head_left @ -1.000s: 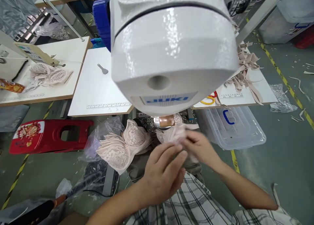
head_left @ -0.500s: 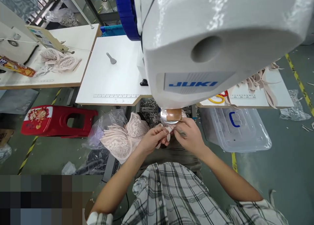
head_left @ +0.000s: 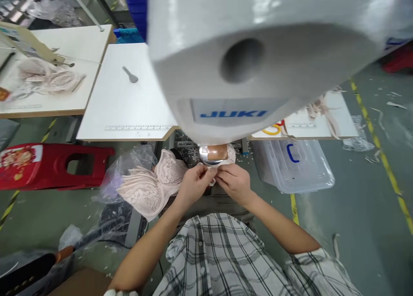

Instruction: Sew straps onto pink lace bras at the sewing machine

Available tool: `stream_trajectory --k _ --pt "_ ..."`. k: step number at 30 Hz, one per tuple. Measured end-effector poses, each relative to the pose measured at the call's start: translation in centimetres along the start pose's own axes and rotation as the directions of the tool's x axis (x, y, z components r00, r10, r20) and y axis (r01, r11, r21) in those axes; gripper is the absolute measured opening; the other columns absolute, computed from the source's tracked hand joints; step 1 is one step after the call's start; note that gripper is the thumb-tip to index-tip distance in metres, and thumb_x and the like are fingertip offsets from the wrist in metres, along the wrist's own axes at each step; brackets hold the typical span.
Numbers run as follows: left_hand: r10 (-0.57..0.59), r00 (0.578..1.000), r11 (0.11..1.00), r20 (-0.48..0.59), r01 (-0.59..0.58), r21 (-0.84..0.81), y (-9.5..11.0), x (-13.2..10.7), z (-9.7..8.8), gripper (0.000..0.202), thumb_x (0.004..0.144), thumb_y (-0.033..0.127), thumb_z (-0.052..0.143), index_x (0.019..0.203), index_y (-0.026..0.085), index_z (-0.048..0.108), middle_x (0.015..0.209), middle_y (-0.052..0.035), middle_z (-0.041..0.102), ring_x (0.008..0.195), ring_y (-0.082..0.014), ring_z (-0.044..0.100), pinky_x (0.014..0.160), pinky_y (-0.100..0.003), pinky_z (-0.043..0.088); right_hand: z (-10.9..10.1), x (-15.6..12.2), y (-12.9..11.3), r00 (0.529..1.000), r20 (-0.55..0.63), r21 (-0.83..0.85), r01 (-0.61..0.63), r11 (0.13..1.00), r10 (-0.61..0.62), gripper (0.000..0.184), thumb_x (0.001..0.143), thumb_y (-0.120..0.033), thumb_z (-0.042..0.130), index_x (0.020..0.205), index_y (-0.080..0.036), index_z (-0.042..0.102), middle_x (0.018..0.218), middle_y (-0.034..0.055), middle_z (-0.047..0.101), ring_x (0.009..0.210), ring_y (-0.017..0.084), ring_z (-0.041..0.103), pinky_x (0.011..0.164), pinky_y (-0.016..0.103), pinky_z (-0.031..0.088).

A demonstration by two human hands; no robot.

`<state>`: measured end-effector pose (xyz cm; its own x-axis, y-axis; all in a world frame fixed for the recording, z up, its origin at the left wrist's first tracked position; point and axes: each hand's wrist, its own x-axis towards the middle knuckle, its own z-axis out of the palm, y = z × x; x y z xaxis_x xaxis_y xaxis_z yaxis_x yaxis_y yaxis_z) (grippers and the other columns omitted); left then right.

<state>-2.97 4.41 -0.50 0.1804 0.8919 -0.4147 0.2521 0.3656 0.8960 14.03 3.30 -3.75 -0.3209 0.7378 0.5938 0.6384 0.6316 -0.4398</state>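
My left hand and my right hand meet just in front of the sewing machine's rounded arm end. Both are closed, thumbs and fingers pinching a narrow pale strap, most of which the fingers cover. A bit of light lace fabric shows at the right side of that metal-and-brown arm end. Left of my left hand lies a stack of pale pink lace bras, cups facing up. Overhead, the white JUKI machine head fills much of the view.
A grey screwdriver-like tool lies on the white table. On the right are yellow-handled scissors, fabric strips and a clear lidded box on the floor. A red stool stands left.
My hands have drawn closer together on the strap, covering more of it, and the small dangling end has shifted. The whole view has swung to the right.
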Motion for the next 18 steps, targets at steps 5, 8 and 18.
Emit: stream_trajectory --k 5,8,18 --pt "-0.036 0.999 0.999 0.023 0.037 -0.04 -0.6 1.1 -0.4 0.046 0.079 0.061 0.061 0.062 0.019 0.054 0.054 0.0028 0.049 0.05 -0.0111 0.044 0.05 -0.023 0.035 -3.4 2.7 8.4 0.957 0.132 -0.221 -0.225 0.949 0.257 0.028 0.098 -0.023 0.045 0.102 -0.02 0.072 0.104 0.0087 0.074 0.096 0.021 0.068 0.08 0.031 0.054" --pt "-0.022 0.998 0.997 0.056 0.026 -0.066 -0.2 0.8 -0.7 0.045 0.08 0.06 0.062 0.065 0.018 0.058 0.058 0.0017 0.051 0.054 -0.0115 0.045 0.051 -0.023 0.036 -6.9 6.0 14.2 0.87 0.089 -0.529 -0.371 0.763 0.484 0.032 0.091 -0.015 0.046 0.116 -0.011 0.065 0.114 0.019 0.069 0.102 0.031 0.064 0.085 0.04 0.051" --pt "-0.114 0.987 0.893 0.117 0.154 -0.423 -0.3 -0.1 -1.0 0.047 0.071 0.061 0.074 0.072 0.016 0.061 0.061 0.0019 0.055 0.051 -0.0077 0.043 0.047 -0.02 0.033 -11.8 6.1 10.4 0.616 0.302 -0.688 -0.387 0.614 0.727 0.023 0.092 -0.032 0.054 0.105 -0.014 0.059 0.102 0.0207 0.067 0.074 0.026 0.064 0.057 0.032 0.039"
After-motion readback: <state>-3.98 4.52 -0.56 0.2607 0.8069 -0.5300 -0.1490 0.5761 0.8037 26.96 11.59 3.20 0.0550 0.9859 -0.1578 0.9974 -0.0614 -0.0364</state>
